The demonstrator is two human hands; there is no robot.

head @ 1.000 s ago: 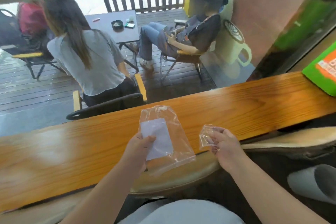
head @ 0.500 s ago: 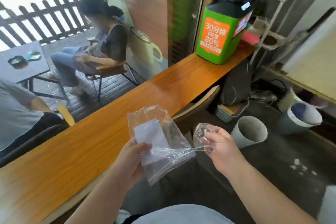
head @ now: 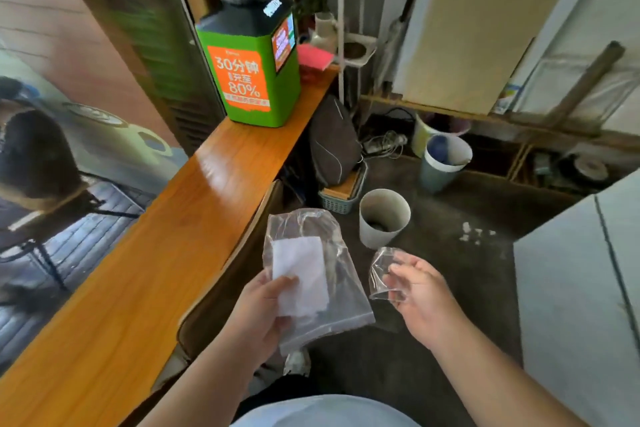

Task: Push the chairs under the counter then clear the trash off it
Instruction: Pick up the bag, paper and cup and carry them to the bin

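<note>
My left hand [head: 259, 314] grips a clear plastic bag [head: 334, 291] with a white paper slip inside, held off the counter's right edge. My right hand [head: 420, 298] pinches a small crumpled clear wrapper [head: 379, 272] by the fingertips. The long wooden counter [head: 166, 253] runs along the window on my left. A chair [head: 221, 291] sits tucked under its edge, only the seat rim showing. On the floor just beyond both hands stands a white cylindrical bin [head: 384, 220], open at the top.
A green and orange kiosk box [head: 252, 70] stands at the counter's far end. A dark backpack [head: 332, 146] leans over a small basket [head: 343, 192]. A second bin [head: 445, 160] sits further back. A white cabinet [head: 581, 305] is at right. Scraps litter the floor [head: 474, 232].
My view has swung right, away from the window and towards the room's floor and bins. Both hands keep the same plastic pieces, now off the counter's edge.
</note>
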